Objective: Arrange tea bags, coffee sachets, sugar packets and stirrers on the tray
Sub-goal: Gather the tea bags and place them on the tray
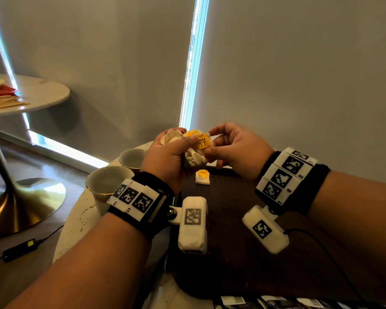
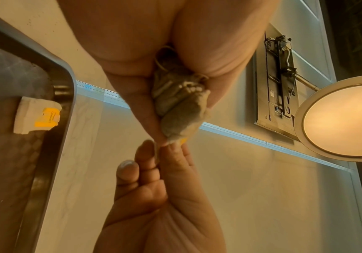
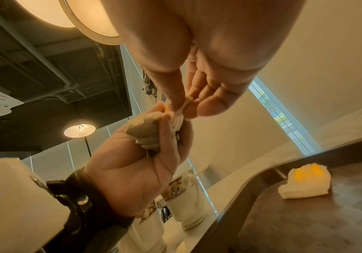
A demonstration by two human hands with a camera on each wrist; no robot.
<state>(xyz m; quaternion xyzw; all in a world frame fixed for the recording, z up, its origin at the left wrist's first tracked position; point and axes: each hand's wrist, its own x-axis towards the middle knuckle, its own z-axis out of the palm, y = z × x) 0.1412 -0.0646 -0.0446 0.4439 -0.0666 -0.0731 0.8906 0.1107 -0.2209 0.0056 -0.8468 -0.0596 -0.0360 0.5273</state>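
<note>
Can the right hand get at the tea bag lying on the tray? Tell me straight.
Probably yes: the tea bag on the tray lies uncovered just below the right hand, but that hand is pinching a tea bag from the left hand's bunch.

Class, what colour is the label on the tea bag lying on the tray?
Yellow on white, clearest on the tea bag in the left wrist view.

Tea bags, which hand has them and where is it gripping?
The left hand grips a bunch of tea bags around their middle; the right hand pinches the edge of the yellow-labelled one.
</note>
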